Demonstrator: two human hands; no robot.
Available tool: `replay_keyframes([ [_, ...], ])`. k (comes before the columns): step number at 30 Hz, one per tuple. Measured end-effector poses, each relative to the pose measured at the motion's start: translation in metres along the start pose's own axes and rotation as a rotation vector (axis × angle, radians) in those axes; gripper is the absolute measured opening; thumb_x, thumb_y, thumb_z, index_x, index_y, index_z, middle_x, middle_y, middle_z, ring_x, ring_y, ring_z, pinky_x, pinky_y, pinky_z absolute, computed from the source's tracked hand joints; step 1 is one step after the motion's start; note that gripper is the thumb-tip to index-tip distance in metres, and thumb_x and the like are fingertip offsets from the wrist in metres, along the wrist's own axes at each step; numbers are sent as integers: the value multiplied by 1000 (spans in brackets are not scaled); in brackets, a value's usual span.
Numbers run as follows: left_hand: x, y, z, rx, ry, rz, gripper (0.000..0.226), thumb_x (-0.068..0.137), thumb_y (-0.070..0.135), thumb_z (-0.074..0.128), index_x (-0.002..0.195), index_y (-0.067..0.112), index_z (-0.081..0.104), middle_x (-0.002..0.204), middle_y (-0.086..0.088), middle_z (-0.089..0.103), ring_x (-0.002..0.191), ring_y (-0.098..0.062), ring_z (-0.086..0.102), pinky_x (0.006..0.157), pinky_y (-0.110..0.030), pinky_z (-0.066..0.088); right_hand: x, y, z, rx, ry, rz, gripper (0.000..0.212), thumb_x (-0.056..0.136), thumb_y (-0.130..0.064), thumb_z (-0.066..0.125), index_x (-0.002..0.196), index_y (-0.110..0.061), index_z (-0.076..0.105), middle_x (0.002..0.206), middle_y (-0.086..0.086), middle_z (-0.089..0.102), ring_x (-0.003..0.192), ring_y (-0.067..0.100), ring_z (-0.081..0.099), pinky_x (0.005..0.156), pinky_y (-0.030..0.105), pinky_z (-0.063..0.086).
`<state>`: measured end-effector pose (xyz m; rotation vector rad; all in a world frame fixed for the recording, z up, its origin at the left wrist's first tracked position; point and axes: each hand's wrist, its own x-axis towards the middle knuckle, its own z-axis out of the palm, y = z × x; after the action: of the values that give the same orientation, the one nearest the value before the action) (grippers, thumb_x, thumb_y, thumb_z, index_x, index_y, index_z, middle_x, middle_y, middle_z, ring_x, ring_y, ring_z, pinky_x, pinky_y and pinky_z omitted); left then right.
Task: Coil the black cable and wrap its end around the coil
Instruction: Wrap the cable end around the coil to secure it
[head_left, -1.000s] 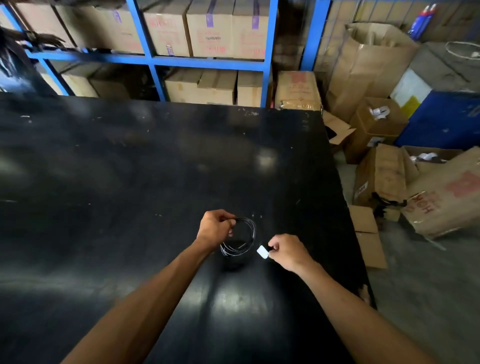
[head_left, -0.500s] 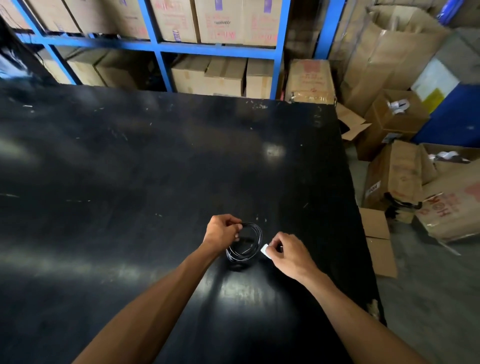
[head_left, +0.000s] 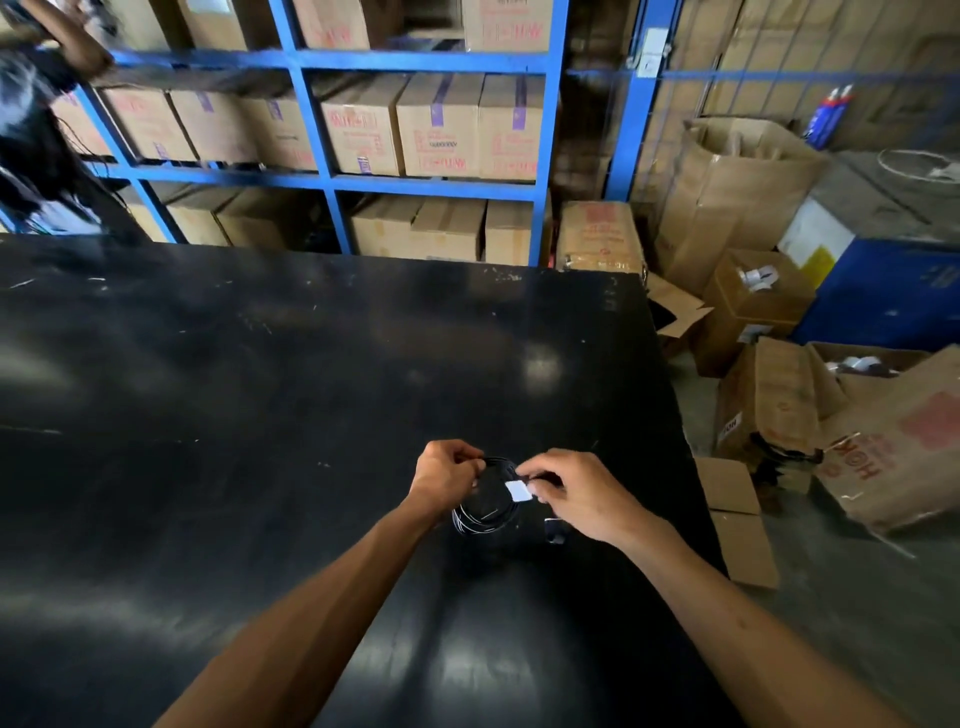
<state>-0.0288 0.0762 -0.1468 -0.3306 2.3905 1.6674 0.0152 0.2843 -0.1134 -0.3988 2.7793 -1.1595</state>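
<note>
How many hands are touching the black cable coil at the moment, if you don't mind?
2: the left hand grips the coil's left side; the right hand holds its white-tagged end.

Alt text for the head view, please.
Over a black table, the left hand holds a coil of black cable while the right hand brings its white-tagged end across the coil. Blue shelving with cardboard boxes stands behind.

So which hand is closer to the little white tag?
Right. The right hand pinches the cable end just beside the white tag, fingertips touching it. The left hand holds the coil on its far side.
</note>
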Motion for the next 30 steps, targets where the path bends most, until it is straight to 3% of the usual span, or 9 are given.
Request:
replay_keyframes([
  [6, -17, 35, 1, 38, -25, 108, 9, 89, 1, 65, 93, 6, 72, 57, -5, 61, 49, -17, 58, 61, -27, 51, 3, -28, -10, -173, 122, -181, 13, 85, -2, 78, 91, -13, 77, 92, -1, 78, 82, 14, 72, 78, 34, 60],
  [12, -37, 58, 10, 27, -110, 182, 13, 92, 2, 64, 102, 0, 73, 66, -11, 63, 56, -19, 60, 59, -26, 53, -5, -37, -18, -401, 286, -227, 15, 86, -8, 79, 97, -11, 70, 96, 4, 70, 79, 25, 73, 69, 32, 57],
  [17, -44, 74, 13, -13, -139, 227, 13, 93, 0, 63, 103, -2, 71, 65, -11, 63, 54, -17, 60, 60, -26, 54, -17, -46, -28, -587, 420, -228, 29, 80, -17, 87, 100, -11, 68, 96, 8, 64, 76, 23, 72, 54, 34, 62],
  [21, -44, 82, 11, -68, -178, 255, 10, 92, -1, 65, 99, 2, 72, 62, -7, 64, 51, -13, 61, 57, -21, 54, -18, -53, -37, -691, 388, -224, 27, 79, -19, 87, 95, -10, 68, 94, 11, 62, 63, 21, 70, 45, 29, 58],
  [25, -43, 82, 11, -81, -217, 232, 12, 92, 2, 67, 102, -1, 73, 65, -7, 66, 56, -15, 63, 64, -25, 57, -20, -53, -39, -745, 368, -237, 22, 78, -16, 87, 86, -9, 68, 85, 9, 63, 59, 19, 68, 42, 27, 56],
  [30, -43, 81, 10, -75, -224, 233, 11, 90, 0, 69, 100, -3, 73, 65, -9, 66, 53, -13, 61, 62, -23, 54, -21, -50, -36, -733, 320, -237, 16, 86, -16, 81, 89, -9, 68, 87, 8, 65, 66, 18, 71, 52, 28, 60],
])
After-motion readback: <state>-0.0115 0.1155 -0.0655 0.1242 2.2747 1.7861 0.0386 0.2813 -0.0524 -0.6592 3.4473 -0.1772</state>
